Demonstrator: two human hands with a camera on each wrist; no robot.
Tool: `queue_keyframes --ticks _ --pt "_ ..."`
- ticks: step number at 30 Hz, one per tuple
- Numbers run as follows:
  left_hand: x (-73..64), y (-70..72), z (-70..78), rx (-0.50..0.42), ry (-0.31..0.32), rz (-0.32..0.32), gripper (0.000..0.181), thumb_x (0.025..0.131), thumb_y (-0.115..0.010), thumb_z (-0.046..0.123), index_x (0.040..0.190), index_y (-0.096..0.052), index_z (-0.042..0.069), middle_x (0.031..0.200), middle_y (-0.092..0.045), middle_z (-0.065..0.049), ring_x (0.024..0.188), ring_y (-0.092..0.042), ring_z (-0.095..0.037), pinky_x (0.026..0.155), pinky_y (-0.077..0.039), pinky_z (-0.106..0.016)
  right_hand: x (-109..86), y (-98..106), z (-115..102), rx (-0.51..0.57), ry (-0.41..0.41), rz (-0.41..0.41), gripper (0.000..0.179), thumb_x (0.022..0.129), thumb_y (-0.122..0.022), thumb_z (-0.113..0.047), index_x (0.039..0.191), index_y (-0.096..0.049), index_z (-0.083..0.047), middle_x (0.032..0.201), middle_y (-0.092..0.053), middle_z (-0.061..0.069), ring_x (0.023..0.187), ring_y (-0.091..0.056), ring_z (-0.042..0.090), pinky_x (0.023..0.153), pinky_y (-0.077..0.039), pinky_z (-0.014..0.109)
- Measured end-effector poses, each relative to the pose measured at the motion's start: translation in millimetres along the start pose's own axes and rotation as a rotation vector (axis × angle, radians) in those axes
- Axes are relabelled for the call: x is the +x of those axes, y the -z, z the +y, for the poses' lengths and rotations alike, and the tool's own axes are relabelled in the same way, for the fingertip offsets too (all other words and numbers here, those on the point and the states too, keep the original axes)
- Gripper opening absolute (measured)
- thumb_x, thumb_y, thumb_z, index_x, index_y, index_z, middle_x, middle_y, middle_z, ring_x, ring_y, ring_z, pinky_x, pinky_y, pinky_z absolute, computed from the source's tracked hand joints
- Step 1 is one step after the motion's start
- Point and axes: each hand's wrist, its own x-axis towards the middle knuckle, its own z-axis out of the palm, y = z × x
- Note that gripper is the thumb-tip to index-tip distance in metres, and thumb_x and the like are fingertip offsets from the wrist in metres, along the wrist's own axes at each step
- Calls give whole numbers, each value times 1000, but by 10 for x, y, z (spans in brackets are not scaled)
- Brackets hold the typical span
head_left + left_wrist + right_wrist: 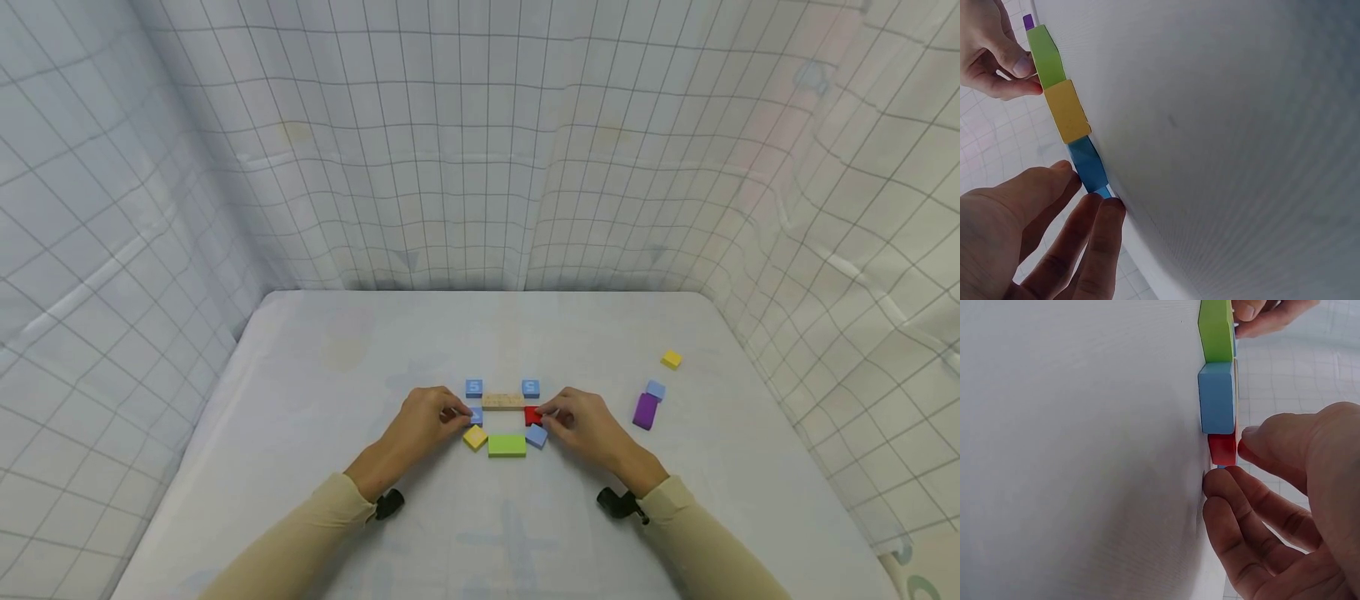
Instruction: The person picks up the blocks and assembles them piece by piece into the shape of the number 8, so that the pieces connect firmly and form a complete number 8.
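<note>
In the head view my left hand [427,421] pinches a light blue block [477,415] at the left of a ring of blocks on the table. Opposite it, my right hand [585,427] has thumb and fingers around a red block [532,415], which also shows in the right wrist view. Two blue blocks marked 5, one at left [474,388] and one at right [531,388], flank the far side of a plain wooden block [503,402]. Nearer me lie a lime green block [507,447], a turned yellow block [476,437] and a slanted blue block [536,436].
Off to the right, a purple block [645,412] lies against another blue block [656,389], with a small yellow block [671,359] farther back. Gridded white curtains [480,167] surround the white-covered table [330,350] at the back and sides.
</note>
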Motion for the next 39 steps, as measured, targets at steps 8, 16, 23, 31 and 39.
queue_keyframes --ticks 8,16,23,31,39 --pt "-1 3 8 -4 2 3 5 99 -92 4 103 -93 8 107 -87 -8 91 -81 -14 82 -70 -31 -10 -2 -19 -2 -15 10 18 105 -87 -8 123 -89 -9 112 -82 2 93 -72 6 84 -64 23" --pt "28 42 27 -15 24 17 14 101 -92 9 114 -91 5 113 -86 -10 96 -83 -19 85 -72 -36 -65 23 -44 -28 -31 40 21 103 -89 -9 124 -88 -11 113 -82 2 95 -74 10 87 -67 24" --pt "151 78 -13 2 16 47 19 103 -90 11 121 -88 3 115 -85 -13 101 -84 -25 89 -73 -40 -139 106 -20 -47 -53 67 24 103 -89 -8 127 -88 -12 113 -82 2 97 -78 13 91 -71 31" --pt "339 57 -42 29 30 38 20 104 -91 14 122 -89 5 117 -85 -12 105 -84 -25 92 -72 -41 -222 255 96 -71 -76 133 25 102 -90 -7 127 -88 -12 114 -83 2 95 -75 12 87 -70 31" --pt "454 32 -40 44 41 17 16 102 -92 14 117 -91 7 119 -86 -13 105 -85 -26 92 -72 -40 -285 472 278 -129 -40 226 23 100 -91 -3 122 -89 -9 110 -84 6 90 -76 18 80 -68 33"
